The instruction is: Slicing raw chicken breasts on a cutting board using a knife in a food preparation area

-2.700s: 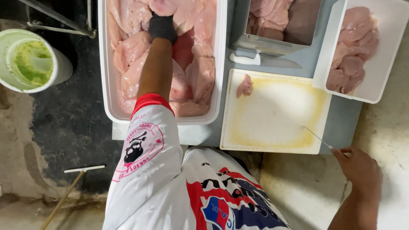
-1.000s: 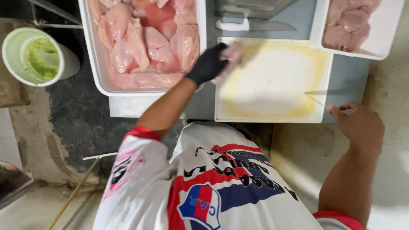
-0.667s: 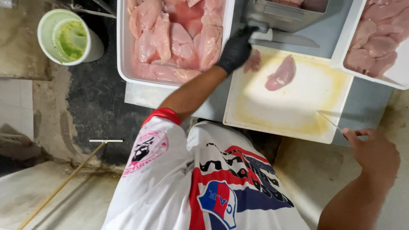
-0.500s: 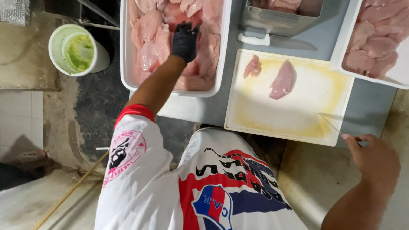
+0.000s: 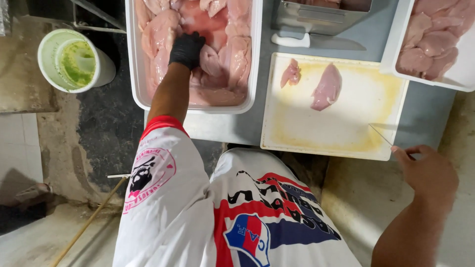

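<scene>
My left hand (image 5: 186, 49), in a black glove, is down in a white tub (image 5: 255, 59) full of raw chicken pieces, its fingers closed on the meat. My bare right hand (image 5: 425, 170) hangs off the table's near right corner, gripping a thin knife (image 5: 380, 134) whose blade points up over the edge of a white cutting board (image 5: 341, 131). On the board lie a larger chicken fillet (image 5: 326, 88) and a small scrap of meat (image 5: 291, 73).
A second white tray of chicken (image 5: 435, 44) sits at the top right. A metal container (image 5: 321, 15) and a white-handled knife (image 5: 316, 42) lie behind the board. A white bucket with green residue (image 5: 74, 62) stands on the floor at left, a wooden stick (image 5: 89, 222) below it.
My left hand carried a fillet from the tub to the board, dropped it there, and went back into the tub. My right hand stayed at the table corner with the knife.
</scene>
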